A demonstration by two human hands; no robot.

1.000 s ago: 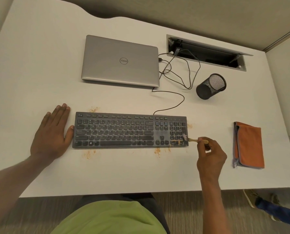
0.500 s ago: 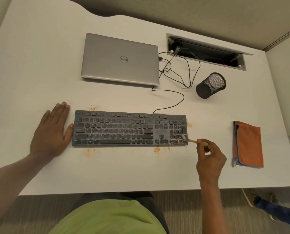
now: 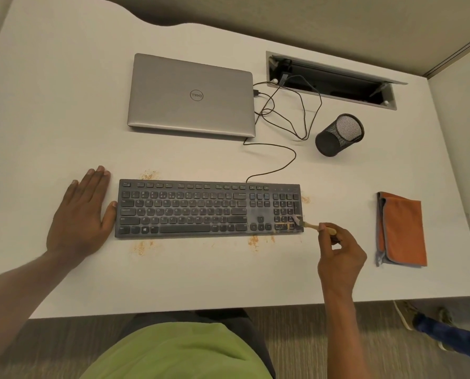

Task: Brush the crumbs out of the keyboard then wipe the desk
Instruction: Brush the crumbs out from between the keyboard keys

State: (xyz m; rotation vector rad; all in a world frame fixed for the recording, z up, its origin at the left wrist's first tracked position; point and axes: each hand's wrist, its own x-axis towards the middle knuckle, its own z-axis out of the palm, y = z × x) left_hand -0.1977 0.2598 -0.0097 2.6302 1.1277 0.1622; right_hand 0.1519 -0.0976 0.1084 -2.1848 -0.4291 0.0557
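A dark grey keyboard (image 3: 195, 209) lies across the middle of the white desk (image 3: 64, 105). Orange crumbs (image 3: 281, 226) sit on its lower right keys, and more crumbs (image 3: 253, 240) are scattered on the desk along its front and back edges. My right hand (image 3: 337, 255) pinches a small wooden-handled brush (image 3: 311, 226), whose bristles touch the number pad's lower right corner. My left hand (image 3: 83, 214) lies flat on the desk, thumb against the keyboard's left end. A folded orange cloth (image 3: 402, 228) lies at the right.
A closed silver laptop (image 3: 192, 97) sits behind the keyboard, with black cables (image 3: 291, 113) running to an open cable tray (image 3: 332, 80). A black mesh pen cup (image 3: 339, 135) lies tipped on its side. Another person's shoes (image 3: 408, 313) show on the floor at the right.
The brush tip has shifted slightly on the number pad's lower right corner. My left hand has stayed flat beside the keyboard.
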